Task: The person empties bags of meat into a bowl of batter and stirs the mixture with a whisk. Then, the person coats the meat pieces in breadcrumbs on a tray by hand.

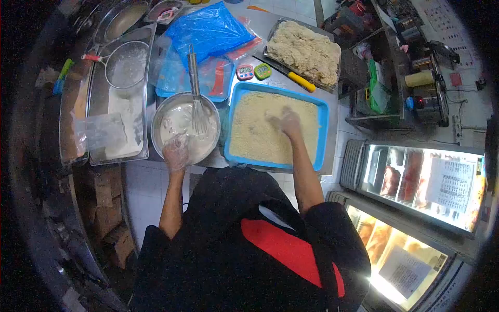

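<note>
My left hand [175, 152], in a clear plastic glove, reaches over the near rim of a metal bowl [154, 136] of white batter. Its fingertips are down at the batter, and whether they grip anything is hidden. A whisk [197, 112] leans in the same bowl, handle pointing away from me. Over a blue tray [227, 148] filled with pale breadcrumbs [260, 130], my right hand [289, 124] is gloved too and blurred by motion. It is at the crumbs right of the tray's middle, its fingers too smeared to read.
Left of the bowl, a metal pan [145, 109] holds white flour, a sieve [126, 65] and a clear plastic tub [101, 132]. Behind are a blue plastic bag [208, 31], two timers [245, 72], a yellow-handled tool [301, 81] and a crumb-coated heap [304, 49]. Lit display cases [421, 182] stand right.
</note>
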`<state>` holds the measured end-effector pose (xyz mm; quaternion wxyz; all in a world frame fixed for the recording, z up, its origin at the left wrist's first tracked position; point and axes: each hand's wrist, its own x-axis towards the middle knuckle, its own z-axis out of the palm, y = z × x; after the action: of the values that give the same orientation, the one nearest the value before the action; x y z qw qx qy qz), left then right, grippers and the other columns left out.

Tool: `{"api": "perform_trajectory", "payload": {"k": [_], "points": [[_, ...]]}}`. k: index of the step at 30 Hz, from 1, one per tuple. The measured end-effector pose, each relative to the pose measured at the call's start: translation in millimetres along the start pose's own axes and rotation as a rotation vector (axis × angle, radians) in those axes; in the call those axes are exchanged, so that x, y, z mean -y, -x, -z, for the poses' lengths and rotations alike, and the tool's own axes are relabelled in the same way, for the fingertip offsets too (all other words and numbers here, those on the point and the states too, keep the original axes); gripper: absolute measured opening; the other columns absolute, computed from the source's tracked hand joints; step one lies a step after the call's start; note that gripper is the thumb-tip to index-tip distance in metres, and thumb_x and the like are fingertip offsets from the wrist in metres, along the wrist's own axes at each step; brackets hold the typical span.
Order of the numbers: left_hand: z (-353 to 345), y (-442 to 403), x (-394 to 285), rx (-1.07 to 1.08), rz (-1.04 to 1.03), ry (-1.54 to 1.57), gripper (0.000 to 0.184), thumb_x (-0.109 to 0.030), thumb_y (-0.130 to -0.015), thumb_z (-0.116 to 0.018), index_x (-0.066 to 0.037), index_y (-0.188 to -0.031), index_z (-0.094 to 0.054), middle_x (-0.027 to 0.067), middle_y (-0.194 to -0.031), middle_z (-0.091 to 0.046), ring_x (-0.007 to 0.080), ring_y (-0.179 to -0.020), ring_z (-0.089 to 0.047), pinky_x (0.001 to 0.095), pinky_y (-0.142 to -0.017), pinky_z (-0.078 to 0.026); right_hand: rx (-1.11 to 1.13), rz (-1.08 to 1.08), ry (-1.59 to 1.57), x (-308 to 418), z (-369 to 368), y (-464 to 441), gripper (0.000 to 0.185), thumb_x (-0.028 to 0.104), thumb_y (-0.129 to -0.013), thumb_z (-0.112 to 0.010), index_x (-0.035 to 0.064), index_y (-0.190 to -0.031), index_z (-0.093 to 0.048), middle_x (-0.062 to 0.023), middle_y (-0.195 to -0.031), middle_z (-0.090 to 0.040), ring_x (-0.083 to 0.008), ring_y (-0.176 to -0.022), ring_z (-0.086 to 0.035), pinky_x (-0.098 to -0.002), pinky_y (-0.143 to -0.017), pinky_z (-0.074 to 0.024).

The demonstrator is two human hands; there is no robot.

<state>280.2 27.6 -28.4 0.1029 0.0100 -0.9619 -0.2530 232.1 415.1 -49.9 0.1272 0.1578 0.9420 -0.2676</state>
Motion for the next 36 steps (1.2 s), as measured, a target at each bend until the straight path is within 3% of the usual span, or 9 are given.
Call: {"api": "perform_trajectory", "payload": {"k": [10,13,19,23,24,27,30,33,36], "points": [[-1,3,6,0.018,-0.08,-0.076,0.025,-0.024,-0.07,-0.06,-0.005,-0.086,-0.062,0.0164,-0.066,-0.058,0.0325,-0.061,-0.056,0.043,-0.058,-0.045,-0.252,0.212,0.037,27,38,33,0.075,0.04,-0.056,-0.075,-0.004,-0.111,-0.049,-0.0234,-0.101,-0.057,-0.0355,-0.095,-0.055,-0.0395,-0.081,-0.0437],[-9,2,11,-0.002,-0.128,-0.149,0.025,-0.023,-0.07,-0.06,-0.005,-0.087,-0.062,0.0159,-0.064,-0.056,0.0324,-0.061,-0.056,0.0432,-0.057,-0.044,-0.278,0.446,0.072,13,19,59,0.081,0.034,-0.06,-0.074,-0.0022,-0.123,-0.038,-0.0199,-0.12,-0.045,-0.0346,-0.113,-0.04,-0.0422,-0.097,-0.0301],[-6,1,7,-0.025,-0.141,-0.089,0.022,-0.022,-0.071,-0.059,-0.007,-0.087,-0.062,0.0153,-0.063,-0.057,0.0327,-0.06,-0.056,0.0427,-0.057,-0.045,-0.375,0.152,0.171,-84,-86,61,0.082,0.026,-0.067,-0.068,-0.0078,-0.127,-0.024,-0.0239,-0.132,-0.028,-0.0338,-0.123,-0.026,-0.045,-0.102,-0.0179],[16,-8,-18,-0.107,-0.172,-0.002,0.02,-0.024,-0.072,-0.061,-0.008,-0.084,-0.064,0.0148,-0.067,-0.059,0.0327,-0.061,-0.057,0.0412,-0.058,-0.046,-0.189,-0.122,-0.02,-63,-40,46,0.06,0.016,-0.069,-0.065,-0.0044,-0.12,-0.041,-0.0212,-0.111,-0.051,-0.0341,-0.103,-0.049,-0.0372,-0.091,-0.0374],[20,-10,-23,-0.118,-0.167,0.044,0.02,-0.024,-0.072,-0.061,-0.008,-0.083,-0.064,0.0147,-0.067,-0.06,0.0326,-0.061,-0.057,0.0408,-0.058,-0.046,-0.18,0.158,-0.136,-85,-43,31,0.049,0.013,-0.071,-0.063,-0.005,-0.114,-0.047,-0.018,-0.102,-0.057,-0.0353,-0.093,-0.054,-0.0379,-0.084,-0.0431],[13,-6,-17,-0.079,-0.142,-0.055,0.02,-0.025,-0.072,-0.061,-0.008,-0.081,-0.065,0.0143,-0.069,-0.061,0.0325,-0.063,-0.058,0.0406,-0.059,-0.046,-0.108,0.123,-0.495,-80,-38,2,0.057,0.024,-0.077,-0.059,-0.0064,-0.121,-0.04,-0.0222,-0.118,-0.048,-0.0351,-0.11,-0.045,-0.0391,-0.095,-0.0344],[8,-3,-9,0.072,-0.105,-0.095,0.02,-0.025,-0.072,-0.06,-0.008,-0.083,-0.064,0.0142,-0.068,-0.06,0.0324,-0.062,-0.058,0.0417,-0.059,-0.046,-0.334,0.402,0.391,-44,-78,8,0.066,0.039,-0.083,-0.049,-0.0058,-0.128,-0.03,-0.0238,-0.133,-0.031,-0.0341,-0.125,-0.027,-0.0384,-0.105,-0.0192],[19,-8,-22,0.038,-0.104,-0.056,0.019,-0.023,-0.073,-0.058,-0.008,-0.083,-0.063,0.0142,-0.067,-0.06,0.0326,-0.061,-0.057,0.0429,-0.06,-0.045,-0.106,0.329,0.291,-13,-57,19,0.076,0.049,-0.084,-0.039,-0.0069,-0.131,-0.02,-0.024,-0.139,-0.017,-0.0341,-0.131,-0.012,-0.0372,-0.107,-0.0076],[-6,3,10,-0.134,-0.364,-0.258,0.02,-0.024,-0.076,-0.056,-0.006,-0.082,-0.062,0.0144,-0.067,-0.059,0.0328,-0.061,-0.056,0.0435,-0.059,-0.044,-0.235,0.169,0.282,-57,-51,3,0.084,0.046,-0.077,-0.053,-0.0081,-0.131,-0.018,-0.0242,-0.138,-0.018,-0.0364,-0.129,-0.014,-0.0369,-0.107,-0.0107]]}}
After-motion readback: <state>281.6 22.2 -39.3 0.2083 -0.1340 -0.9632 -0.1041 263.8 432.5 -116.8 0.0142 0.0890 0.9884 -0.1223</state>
